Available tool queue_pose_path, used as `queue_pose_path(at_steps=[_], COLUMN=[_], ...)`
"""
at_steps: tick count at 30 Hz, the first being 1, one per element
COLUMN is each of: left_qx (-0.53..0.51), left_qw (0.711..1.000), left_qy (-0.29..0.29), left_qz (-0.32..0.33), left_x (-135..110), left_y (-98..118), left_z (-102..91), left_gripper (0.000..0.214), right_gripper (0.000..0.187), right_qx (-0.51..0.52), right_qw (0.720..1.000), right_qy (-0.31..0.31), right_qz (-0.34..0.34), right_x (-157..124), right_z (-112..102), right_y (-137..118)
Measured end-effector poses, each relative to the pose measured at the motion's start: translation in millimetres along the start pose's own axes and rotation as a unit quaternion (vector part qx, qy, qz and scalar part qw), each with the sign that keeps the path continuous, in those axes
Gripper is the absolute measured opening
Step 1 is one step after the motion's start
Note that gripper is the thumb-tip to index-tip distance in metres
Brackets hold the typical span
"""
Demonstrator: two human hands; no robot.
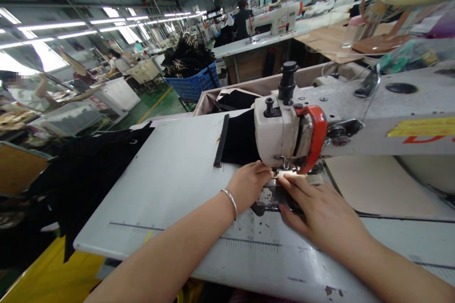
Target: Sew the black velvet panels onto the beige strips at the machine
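Note:
A white sewing machine [284, 128] with an orange guard stands on the grey table [170, 184]. Black fabric [240, 139] runs under its head and out the far side. My left hand [249, 184], a silver bangle on its wrist, rests by the needle with fingers curled down onto the cloth. My right hand [320, 210] lies flat, fingers stretched toward the lit needle area, pressing a small dark piece [272, 199] of fabric.
A heap of black cloth [85, 175] hangs over the table's left edge. A blue crate [194, 85] full of dark goods stands beyond. Further back are more sewing machines [273, 19], and other people at benches on the left.

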State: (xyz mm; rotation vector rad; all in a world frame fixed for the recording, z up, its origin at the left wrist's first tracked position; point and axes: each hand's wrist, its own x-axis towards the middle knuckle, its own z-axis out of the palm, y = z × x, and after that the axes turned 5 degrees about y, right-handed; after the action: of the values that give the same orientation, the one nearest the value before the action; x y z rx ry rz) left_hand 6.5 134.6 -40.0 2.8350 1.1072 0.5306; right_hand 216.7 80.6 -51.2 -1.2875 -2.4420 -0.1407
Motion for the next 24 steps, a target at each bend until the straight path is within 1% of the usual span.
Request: queue_pose_path(at_steps=[3, 9, 16, 24], left_qx=[0.006, 0.005, 0.003, 0.003], left_qw=[1.0, 1.0, 0.999, 0.999], left_qy=[0.007, 0.021, 0.036, 0.032], left_qz=[-0.013, -0.009, -0.008, -0.021], left_x=[0.7, -0.5, -0.4, -1.2], left_y=[-0.1, -1.3, -3.4, -4.6], left_z=[1.6, 5.6, 7.3, 9.9], left_gripper=[0.019, 0.024, 0.019, 0.023], right_gripper=[0.053, 0.052, 0.054, 0.052], right_qx=[-0.008, -0.005, 0.005, 0.014], right_qw=[1.0, 1.0, 1.0, 1.0], right_qy=[0.003, 0.02, 0.01, 0.019], right_qz=[0.002, 0.003, 0.003, 0.009], right_x=[0.0, 1.5, 1.0, 1.8], right_z=[1.9, 1.5, 4.0, 1.4], right_y=[-0.2, -1.4, -2.4, -3.6])
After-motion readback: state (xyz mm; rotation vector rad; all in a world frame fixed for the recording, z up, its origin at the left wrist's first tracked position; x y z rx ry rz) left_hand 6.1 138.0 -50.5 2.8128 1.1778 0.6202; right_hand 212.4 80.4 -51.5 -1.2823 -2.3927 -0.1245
